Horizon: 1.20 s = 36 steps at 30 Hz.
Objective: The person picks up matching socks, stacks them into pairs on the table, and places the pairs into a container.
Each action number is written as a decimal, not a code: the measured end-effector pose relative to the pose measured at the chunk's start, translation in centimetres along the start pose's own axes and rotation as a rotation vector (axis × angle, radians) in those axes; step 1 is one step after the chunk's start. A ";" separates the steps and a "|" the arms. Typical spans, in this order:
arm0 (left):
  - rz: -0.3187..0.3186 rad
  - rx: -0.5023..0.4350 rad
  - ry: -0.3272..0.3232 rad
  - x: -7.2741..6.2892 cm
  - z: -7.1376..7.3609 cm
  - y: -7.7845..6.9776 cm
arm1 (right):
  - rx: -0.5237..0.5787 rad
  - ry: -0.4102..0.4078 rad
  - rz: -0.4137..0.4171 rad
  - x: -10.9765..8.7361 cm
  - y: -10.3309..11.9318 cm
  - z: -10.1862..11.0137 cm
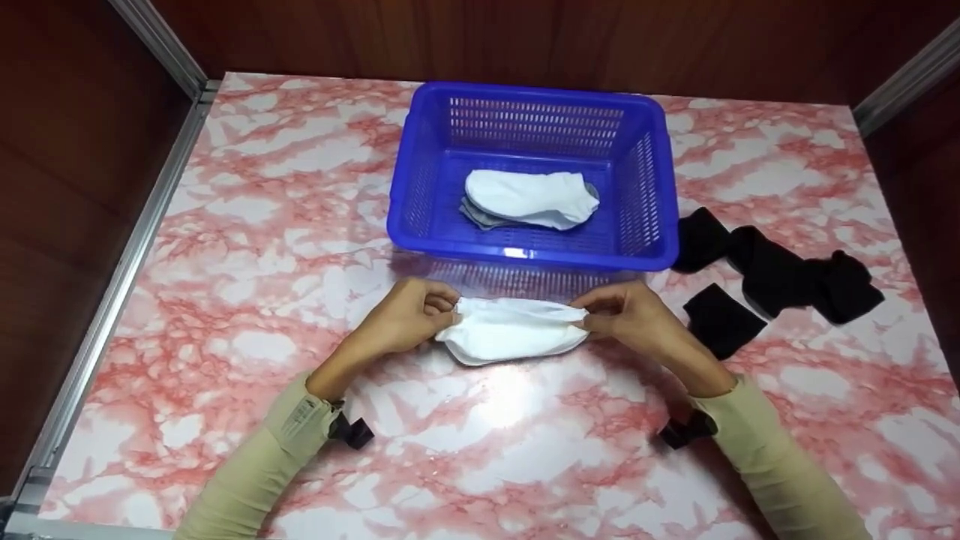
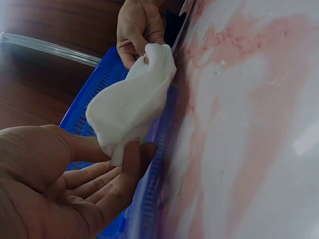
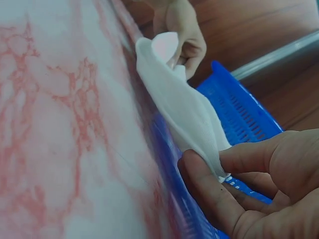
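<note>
Stretched between both hands is a white sock (image 1: 517, 330), held sideways in front of the basket. My left hand (image 1: 411, 315) pinches its left end between thumb and fingers. At the other end my right hand (image 1: 628, 315) pinches the sock between thumb and forefinger. In the left wrist view the sock (image 2: 132, 99) hangs in loose folds from both grips. The right wrist view shows the sock's edge (image 3: 184, 109) running from one hand to the other. Inside the blue basket (image 1: 525, 259) another white sock (image 1: 529, 196) lies flat on grey socks (image 1: 480, 217).
Several black socks (image 1: 780, 277) lie right of the basket, one black piece (image 1: 724, 321) apart from the others and close to my right forearm. Dark wooden panels (image 1: 525, 37) wall the red-and-white marbled table (image 1: 262, 420) at the back and sides.
</note>
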<state>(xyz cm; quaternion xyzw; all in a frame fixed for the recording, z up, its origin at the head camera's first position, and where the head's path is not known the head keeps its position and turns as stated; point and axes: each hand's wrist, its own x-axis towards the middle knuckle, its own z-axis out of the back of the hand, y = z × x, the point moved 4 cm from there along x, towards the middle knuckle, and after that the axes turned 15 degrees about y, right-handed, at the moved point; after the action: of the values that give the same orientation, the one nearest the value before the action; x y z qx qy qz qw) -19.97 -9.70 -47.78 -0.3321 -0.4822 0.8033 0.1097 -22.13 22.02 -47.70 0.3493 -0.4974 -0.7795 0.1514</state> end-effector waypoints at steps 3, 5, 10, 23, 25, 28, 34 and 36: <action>-0.003 0.006 0.013 -0.2 0.1 -0.2 | -0.014 -0.007 0.002 -0.4 0.1 0.0; -0.019 0.018 0.022 -0.3 0.1 -0.4 | -0.018 -0.009 0.016 -0.6 0.3 -0.1; -0.076 0.053 0.033 -0.9 0.3 -1.5 | -0.084 -0.035 0.069 -1.3 1.4 0.1; -0.194 0.133 0.041 -2.2 1.9 -5.5 | -0.193 -0.081 0.110 -3.2 5.4 1.6; -0.219 0.152 0.038 -2.3 2.2 -6.3 | -0.195 -0.080 0.119 -3.4 6.1 1.9; -0.237 0.174 0.040 -2.4 2.9 -7.3 | -0.229 -0.078 0.135 -3.7 7.2 2.6; -0.248 0.177 0.075 -2.0 4.2 -8.3 | -0.347 -0.067 0.197 -3.6 9.1 4.0; -0.260 0.172 0.089 -1.8 4.6 -8.5 | -0.375 -0.045 0.194 -3.3 9.5 4.4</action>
<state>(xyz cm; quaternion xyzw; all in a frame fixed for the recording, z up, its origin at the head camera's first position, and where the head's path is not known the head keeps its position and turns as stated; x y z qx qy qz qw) -22.77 -9.44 -38.37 -0.2917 -0.4454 0.8049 0.2621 -23.87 22.55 -36.85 0.2479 -0.3781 -0.8479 0.2768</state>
